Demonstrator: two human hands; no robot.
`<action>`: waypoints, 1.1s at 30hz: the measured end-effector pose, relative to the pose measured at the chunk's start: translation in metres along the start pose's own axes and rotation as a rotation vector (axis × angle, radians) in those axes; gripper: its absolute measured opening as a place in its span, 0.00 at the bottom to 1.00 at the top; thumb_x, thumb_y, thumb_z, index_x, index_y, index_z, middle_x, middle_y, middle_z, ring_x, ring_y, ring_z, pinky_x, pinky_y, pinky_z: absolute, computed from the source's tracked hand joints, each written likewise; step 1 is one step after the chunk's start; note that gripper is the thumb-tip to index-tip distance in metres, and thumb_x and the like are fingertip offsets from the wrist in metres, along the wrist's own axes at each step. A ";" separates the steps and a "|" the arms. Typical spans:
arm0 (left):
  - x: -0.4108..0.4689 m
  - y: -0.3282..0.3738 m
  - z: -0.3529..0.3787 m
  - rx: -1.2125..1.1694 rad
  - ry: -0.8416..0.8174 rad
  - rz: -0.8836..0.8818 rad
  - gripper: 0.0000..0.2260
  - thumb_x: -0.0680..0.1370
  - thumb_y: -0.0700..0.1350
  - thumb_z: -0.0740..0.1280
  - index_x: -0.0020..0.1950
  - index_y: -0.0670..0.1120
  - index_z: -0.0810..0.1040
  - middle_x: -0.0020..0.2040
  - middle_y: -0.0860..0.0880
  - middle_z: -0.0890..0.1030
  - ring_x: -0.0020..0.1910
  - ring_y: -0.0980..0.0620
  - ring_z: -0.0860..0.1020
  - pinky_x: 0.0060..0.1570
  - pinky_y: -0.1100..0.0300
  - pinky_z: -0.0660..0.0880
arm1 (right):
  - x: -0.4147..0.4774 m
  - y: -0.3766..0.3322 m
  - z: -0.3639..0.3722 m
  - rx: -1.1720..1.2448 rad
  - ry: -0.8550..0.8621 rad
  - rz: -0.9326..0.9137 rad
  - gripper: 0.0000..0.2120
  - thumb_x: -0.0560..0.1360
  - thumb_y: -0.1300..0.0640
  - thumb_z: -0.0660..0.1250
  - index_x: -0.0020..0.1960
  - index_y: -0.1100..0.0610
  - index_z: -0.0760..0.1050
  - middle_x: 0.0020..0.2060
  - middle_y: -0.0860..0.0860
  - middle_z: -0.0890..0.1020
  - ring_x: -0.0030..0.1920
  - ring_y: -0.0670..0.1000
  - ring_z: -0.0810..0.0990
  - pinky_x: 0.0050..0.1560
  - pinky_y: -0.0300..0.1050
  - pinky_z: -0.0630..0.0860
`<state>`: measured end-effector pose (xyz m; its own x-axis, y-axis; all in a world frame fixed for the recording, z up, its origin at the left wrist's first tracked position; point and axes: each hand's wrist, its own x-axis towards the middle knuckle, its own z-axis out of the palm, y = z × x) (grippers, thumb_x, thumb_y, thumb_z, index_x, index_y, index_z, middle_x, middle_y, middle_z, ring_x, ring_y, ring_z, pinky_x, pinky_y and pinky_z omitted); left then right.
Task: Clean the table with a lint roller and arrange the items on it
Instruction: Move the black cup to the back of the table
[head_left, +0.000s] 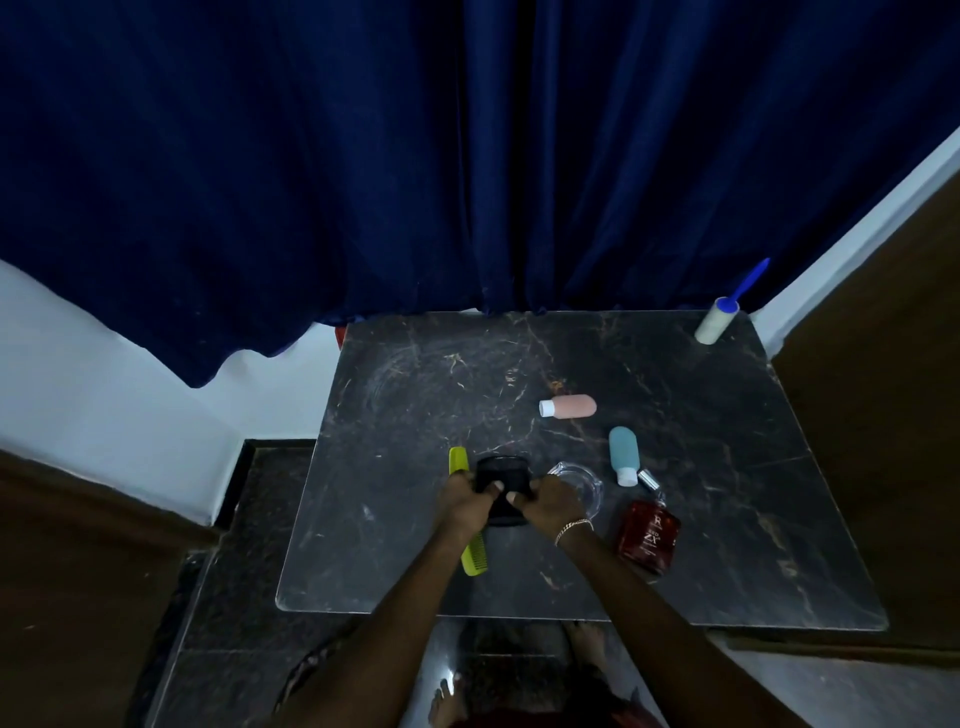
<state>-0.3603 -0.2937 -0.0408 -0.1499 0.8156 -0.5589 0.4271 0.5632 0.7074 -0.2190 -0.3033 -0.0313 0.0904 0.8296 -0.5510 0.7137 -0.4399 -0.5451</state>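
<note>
A blue curtain hangs behind a dark stone surface. Near the front, the left hand and the right hand both curl round a black thing, one on each side. I cannot tell what it is. The roller lies far off at the back right corner, with no hand on it. The comb lies under the left hand. A glass dish sits just beside the right hand. A careless move could knock the dish into the red bottle, or drag the comb off the edge.
</note>
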 end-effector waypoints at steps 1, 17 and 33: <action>-0.001 0.001 -0.003 -0.035 0.007 0.009 0.15 0.77 0.46 0.75 0.59 0.39 0.80 0.55 0.41 0.85 0.58 0.41 0.83 0.60 0.48 0.80 | -0.001 -0.002 0.001 0.009 0.014 -0.012 0.16 0.77 0.46 0.67 0.51 0.60 0.80 0.53 0.60 0.84 0.57 0.58 0.82 0.55 0.44 0.74; 0.061 0.031 -0.142 -0.173 0.067 0.269 0.18 0.70 0.35 0.79 0.57 0.44 0.81 0.45 0.52 0.85 0.41 0.61 0.81 0.35 0.77 0.74 | 0.030 -0.134 0.012 0.263 0.194 -0.325 0.23 0.67 0.62 0.77 0.61 0.57 0.79 0.51 0.54 0.87 0.53 0.54 0.86 0.57 0.53 0.80; 0.211 0.041 -0.198 -0.117 0.115 0.300 0.29 0.72 0.43 0.74 0.64 0.58 0.61 0.63 0.52 0.80 0.61 0.49 0.81 0.65 0.41 0.78 | 0.217 -0.235 0.046 0.213 0.100 -0.402 0.23 0.69 0.69 0.70 0.61 0.58 0.69 0.52 0.58 0.84 0.53 0.59 0.85 0.55 0.58 0.81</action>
<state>-0.5506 -0.0720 -0.0438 -0.1357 0.9531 -0.2704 0.3631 0.3018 0.8815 -0.3989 -0.0359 -0.0520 -0.0900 0.9733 -0.2111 0.5484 -0.1286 -0.8263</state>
